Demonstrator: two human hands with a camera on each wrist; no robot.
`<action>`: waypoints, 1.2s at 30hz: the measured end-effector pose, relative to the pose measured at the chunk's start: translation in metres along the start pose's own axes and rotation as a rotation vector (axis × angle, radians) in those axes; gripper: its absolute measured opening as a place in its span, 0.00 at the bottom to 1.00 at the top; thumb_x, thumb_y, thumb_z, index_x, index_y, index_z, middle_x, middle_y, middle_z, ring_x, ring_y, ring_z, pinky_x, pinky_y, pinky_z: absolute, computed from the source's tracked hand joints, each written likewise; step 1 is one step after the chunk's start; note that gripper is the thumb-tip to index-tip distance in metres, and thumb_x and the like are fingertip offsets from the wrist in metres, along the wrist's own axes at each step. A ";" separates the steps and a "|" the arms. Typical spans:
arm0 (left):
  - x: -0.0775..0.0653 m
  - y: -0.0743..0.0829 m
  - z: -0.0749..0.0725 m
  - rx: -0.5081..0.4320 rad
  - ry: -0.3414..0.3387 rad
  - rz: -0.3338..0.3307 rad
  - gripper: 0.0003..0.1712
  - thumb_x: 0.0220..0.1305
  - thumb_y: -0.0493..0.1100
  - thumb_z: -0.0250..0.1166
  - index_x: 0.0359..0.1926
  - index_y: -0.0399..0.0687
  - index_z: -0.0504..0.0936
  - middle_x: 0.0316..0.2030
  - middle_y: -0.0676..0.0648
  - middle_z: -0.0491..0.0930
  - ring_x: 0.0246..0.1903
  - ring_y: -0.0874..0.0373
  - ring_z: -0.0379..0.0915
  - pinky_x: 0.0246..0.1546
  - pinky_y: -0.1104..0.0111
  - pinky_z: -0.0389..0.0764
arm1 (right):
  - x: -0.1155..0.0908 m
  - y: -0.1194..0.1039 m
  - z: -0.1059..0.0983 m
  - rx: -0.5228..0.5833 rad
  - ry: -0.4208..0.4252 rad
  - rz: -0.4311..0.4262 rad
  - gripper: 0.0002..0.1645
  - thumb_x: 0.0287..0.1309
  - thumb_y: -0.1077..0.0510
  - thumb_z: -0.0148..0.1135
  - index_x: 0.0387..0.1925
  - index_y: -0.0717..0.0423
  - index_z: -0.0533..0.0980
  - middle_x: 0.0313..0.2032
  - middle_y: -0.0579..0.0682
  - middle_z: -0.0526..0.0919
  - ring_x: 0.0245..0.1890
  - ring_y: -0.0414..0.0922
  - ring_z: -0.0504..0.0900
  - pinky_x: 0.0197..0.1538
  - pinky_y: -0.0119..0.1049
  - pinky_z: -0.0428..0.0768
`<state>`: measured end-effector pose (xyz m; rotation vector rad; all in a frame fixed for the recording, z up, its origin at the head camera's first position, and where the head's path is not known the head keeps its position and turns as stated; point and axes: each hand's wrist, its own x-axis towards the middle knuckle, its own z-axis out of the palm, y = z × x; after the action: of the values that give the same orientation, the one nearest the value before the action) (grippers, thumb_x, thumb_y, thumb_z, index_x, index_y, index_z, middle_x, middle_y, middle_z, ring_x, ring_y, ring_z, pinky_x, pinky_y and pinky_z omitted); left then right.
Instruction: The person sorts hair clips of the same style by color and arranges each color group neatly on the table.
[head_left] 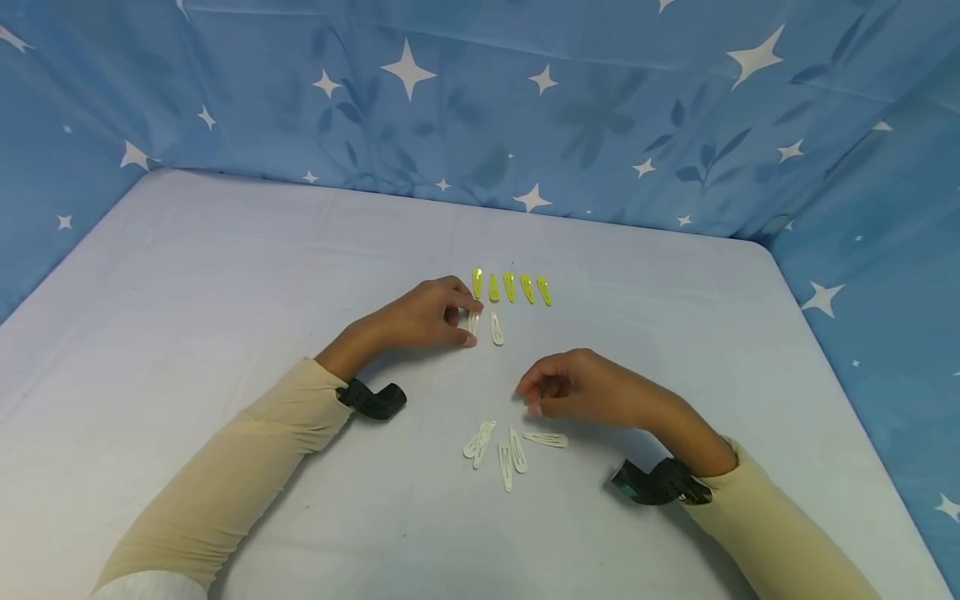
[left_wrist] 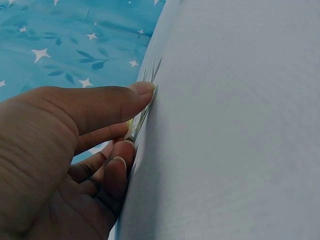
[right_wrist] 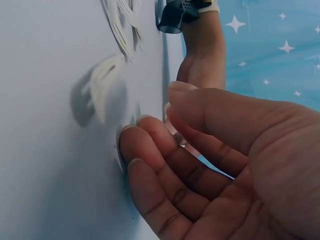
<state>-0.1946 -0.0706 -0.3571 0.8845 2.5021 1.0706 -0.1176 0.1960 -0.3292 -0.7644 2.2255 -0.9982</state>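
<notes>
My left hand (head_left: 429,315) holds a white snap hair clip (head_left: 473,322) between thumb and fingers, low over the white cloth. The left wrist view shows the thumb (left_wrist: 142,89) at the thin clip edges (left_wrist: 142,116). Just right of that clip lies another white hair clip (head_left: 497,328). A row of several yellow hair clips (head_left: 509,287) lies just beyond the fingers. My right hand (head_left: 588,387) hovers low with fingers loosely curled and nothing held. Nearer to me, below it, are several loose white hair clips (head_left: 517,450), one of them a sideways clip (head_left: 546,439).
A white cloth (head_left: 262,250) covers the table. Blue curtains with white stars (head_left: 480,108) hang behind it and at both sides. A black wrist mount (head_left: 371,401) sits on the left forearm, and another black mount (head_left: 660,483) on the right.
</notes>
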 end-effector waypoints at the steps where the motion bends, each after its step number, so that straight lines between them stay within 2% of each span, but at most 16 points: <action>1: 0.000 0.000 0.000 0.000 -0.001 0.003 0.29 0.55 0.39 0.73 0.58 0.38 0.80 0.46 0.45 0.73 0.35 0.57 0.71 0.38 0.66 0.72 | -0.002 0.000 0.001 -0.007 -0.003 -0.002 0.10 0.59 0.64 0.66 0.44 0.55 0.82 0.34 0.43 0.82 0.35 0.43 0.80 0.42 0.35 0.78; 8: 0.000 -0.001 0.001 -0.004 0.004 -0.002 0.28 0.55 0.38 0.73 0.58 0.38 0.80 0.46 0.45 0.73 0.36 0.56 0.71 0.38 0.65 0.72 | -0.013 0.002 0.004 -0.092 0.020 -0.021 0.11 0.59 0.62 0.67 0.45 0.54 0.82 0.34 0.40 0.81 0.34 0.40 0.79 0.40 0.34 0.79; 14: 0.000 0.000 0.001 0.000 0.001 0.002 0.28 0.55 0.38 0.73 0.58 0.39 0.80 0.46 0.45 0.73 0.37 0.56 0.71 0.39 0.65 0.72 | -0.020 0.005 0.004 -0.109 0.021 -0.029 0.11 0.58 0.62 0.68 0.44 0.52 0.82 0.35 0.41 0.80 0.32 0.39 0.78 0.38 0.33 0.78; 20: 0.001 -0.001 0.001 0.005 0.004 0.002 0.28 0.55 0.39 0.73 0.58 0.39 0.80 0.46 0.45 0.73 0.37 0.56 0.71 0.40 0.65 0.72 | -0.024 0.006 0.007 -0.106 0.000 -0.043 0.16 0.54 0.62 0.71 0.46 0.51 0.81 0.38 0.43 0.79 0.31 0.39 0.77 0.37 0.33 0.77; 24: 0.000 -0.001 0.000 0.002 0.005 0.000 0.28 0.55 0.38 0.73 0.58 0.39 0.80 0.47 0.45 0.73 0.37 0.56 0.71 0.40 0.65 0.72 | -0.024 0.004 0.011 -0.153 -0.012 -0.049 0.19 0.51 0.63 0.73 0.47 0.50 0.80 0.38 0.42 0.76 0.31 0.38 0.75 0.35 0.32 0.77; 31: 0.000 0.000 0.000 0.001 0.000 0.002 0.28 0.55 0.38 0.73 0.58 0.39 0.80 0.47 0.45 0.73 0.37 0.56 0.71 0.40 0.65 0.72 | -0.024 -0.001 0.016 -0.243 0.017 -0.061 0.21 0.52 0.67 0.71 0.48 0.49 0.79 0.37 0.41 0.74 0.31 0.39 0.73 0.35 0.32 0.75; 36: -0.001 0.002 0.000 0.007 -0.006 -0.002 0.28 0.55 0.38 0.73 0.58 0.39 0.80 0.48 0.45 0.73 0.37 0.56 0.71 0.40 0.65 0.72 | -0.023 -0.002 0.017 -0.237 0.026 -0.054 0.20 0.54 0.69 0.68 0.48 0.52 0.79 0.34 0.41 0.74 0.31 0.38 0.72 0.36 0.31 0.75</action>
<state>-0.1936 -0.0705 -0.3557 0.8856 2.5024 1.0572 -0.0893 0.2032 -0.3310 -0.9233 2.3851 -0.7814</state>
